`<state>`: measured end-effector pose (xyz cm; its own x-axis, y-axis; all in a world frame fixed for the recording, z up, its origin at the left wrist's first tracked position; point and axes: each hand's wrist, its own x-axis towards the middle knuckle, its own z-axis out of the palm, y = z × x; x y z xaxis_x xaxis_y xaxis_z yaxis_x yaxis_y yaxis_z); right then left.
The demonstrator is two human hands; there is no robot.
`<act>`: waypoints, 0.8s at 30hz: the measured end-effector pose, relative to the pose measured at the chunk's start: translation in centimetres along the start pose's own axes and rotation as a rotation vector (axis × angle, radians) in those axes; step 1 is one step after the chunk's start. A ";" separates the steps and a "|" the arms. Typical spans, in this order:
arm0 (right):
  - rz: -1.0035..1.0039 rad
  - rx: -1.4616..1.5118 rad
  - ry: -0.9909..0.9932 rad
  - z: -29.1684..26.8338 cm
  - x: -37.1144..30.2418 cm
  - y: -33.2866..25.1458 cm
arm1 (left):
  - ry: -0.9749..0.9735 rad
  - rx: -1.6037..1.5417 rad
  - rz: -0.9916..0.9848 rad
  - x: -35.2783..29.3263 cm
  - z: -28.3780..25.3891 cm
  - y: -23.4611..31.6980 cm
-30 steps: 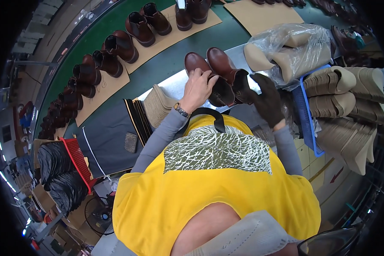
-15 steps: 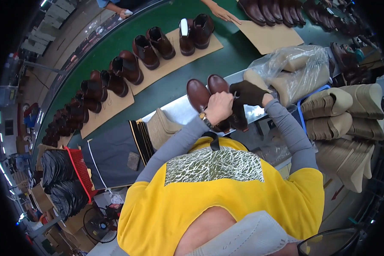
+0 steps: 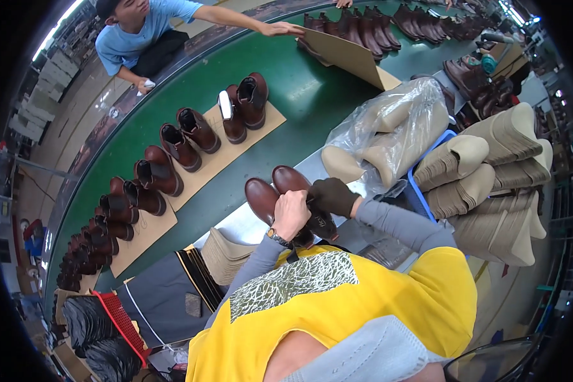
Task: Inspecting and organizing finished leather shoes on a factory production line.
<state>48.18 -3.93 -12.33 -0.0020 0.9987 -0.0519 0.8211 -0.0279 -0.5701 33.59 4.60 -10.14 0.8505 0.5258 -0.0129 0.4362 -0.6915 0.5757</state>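
A pair of dark brown leather boots lies in front of me on the metal bench top, toes pointing away. The left boot (image 3: 260,196) and the right boot (image 3: 289,178) stand side by side. My left hand (image 3: 291,214), bare with a wristwatch, is closed on the upper of the boots. My right hand (image 3: 333,196), in a dark glove, is closed at the right boot's upper, close to my left fingers. The fingertips of both hands are partly hidden, and any small thing between them cannot be made out.
Rows of brown boots (image 3: 199,129) stand on cardboard sheets (image 3: 191,183) along the green conveyor (image 3: 299,95). Across it, a person in blue holds a tilted cardboard sheet (image 3: 347,54). Plastic-wrapped beige forms (image 3: 401,121) lie right, beside stacked beige inserts (image 3: 458,162). A red basket (image 3: 122,326) sits left.
My view has swung, bringing the co-worker into sight. Their cardboard sheet, flat before, is now tilted up. My hands stay at the boots, with the right boot's upper turned slightly.
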 end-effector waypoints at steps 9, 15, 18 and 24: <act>0.090 0.072 0.497 -0.7 -5.4 -4.8 | 0.058 0.015 0.234 -1.7 -2.6 -0.9; 0.094 0.017 0.262 -1.5 -10.1 -7.9 | -0.082 -0.067 0.128 -4.1 -5.7 -3.9; 0.079 0.105 0.097 1.8 -10.3 -6.7 | -0.185 -0.212 0.053 -4.7 -5.5 -4.6; 0.056 0.024 0.176 2.1 -8.9 -7.8 | 0.018 -0.277 0.040 -5.1 -2.4 -5.5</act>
<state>40.60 -12.71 -9.14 0.1451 0.9876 0.0595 0.8035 -0.0826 -0.5895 26.17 6.89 -11.24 0.8590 0.5112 0.0274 0.3032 -0.5511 0.7774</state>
